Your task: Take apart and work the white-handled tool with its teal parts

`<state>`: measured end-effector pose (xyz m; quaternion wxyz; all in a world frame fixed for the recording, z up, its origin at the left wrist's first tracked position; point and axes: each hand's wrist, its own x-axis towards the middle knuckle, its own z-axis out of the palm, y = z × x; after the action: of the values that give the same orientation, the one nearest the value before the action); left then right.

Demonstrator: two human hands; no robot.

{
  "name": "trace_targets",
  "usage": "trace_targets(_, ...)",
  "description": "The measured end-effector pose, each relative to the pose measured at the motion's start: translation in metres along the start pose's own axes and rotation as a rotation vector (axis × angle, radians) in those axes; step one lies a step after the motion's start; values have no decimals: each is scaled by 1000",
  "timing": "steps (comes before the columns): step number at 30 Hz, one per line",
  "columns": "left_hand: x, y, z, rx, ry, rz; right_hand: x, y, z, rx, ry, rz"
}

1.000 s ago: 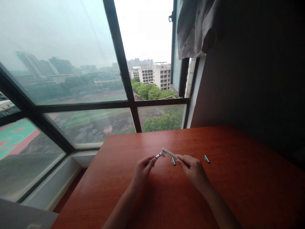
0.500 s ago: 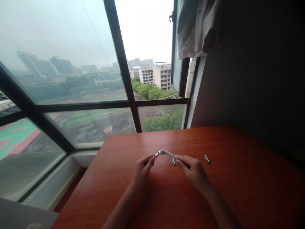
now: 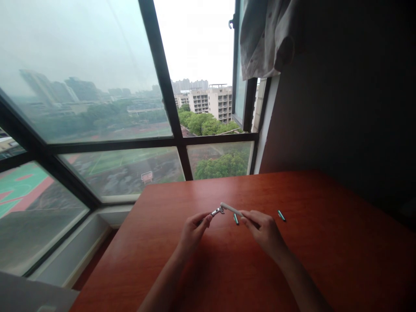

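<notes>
My left hand (image 3: 194, 231) pinches a silver metal handle, which looks like a razor handle (image 3: 216, 211), its pronged head pointing right. My right hand (image 3: 264, 229) is closed on the end of a pale grey-white stick (image 3: 231, 209), slanting up to the left. The stick's tip lies right by the pronged head; I cannot tell whether they touch. On the table just past the stick lies a small green and dark piece like a razor head (image 3: 235, 219). A similar green piece (image 3: 281, 215) rests to the right of my right hand.
Both hands are above a reddish-brown wooden table (image 3: 156, 229). Dark-framed windows (image 3: 175, 141) stand behind and to the left. A grey cloth (image 3: 268, 41) hangs at the upper right, beside a dark wall (image 3: 331, 108).
The silver handle's pronged head has dropped slightly and shows more clearly below the stick's tip. Both hands hold nearly the same places.
</notes>
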<state>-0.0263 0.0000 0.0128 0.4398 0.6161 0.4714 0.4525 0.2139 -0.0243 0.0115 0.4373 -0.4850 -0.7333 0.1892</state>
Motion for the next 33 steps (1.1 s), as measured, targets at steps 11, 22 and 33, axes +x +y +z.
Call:
trace_targets(11, -1, 5, 1, -31, 24, -4, 1, -3, 0, 26, 4, 2)
trace_targets(22, -4, 8, 3, -32, 115, -8, 1, -8, 7, 121, 25, 29)
trace_targets(33, -2, 3, 2, -78, 84, -41, 1, -11, 8, 137, -22, 83)
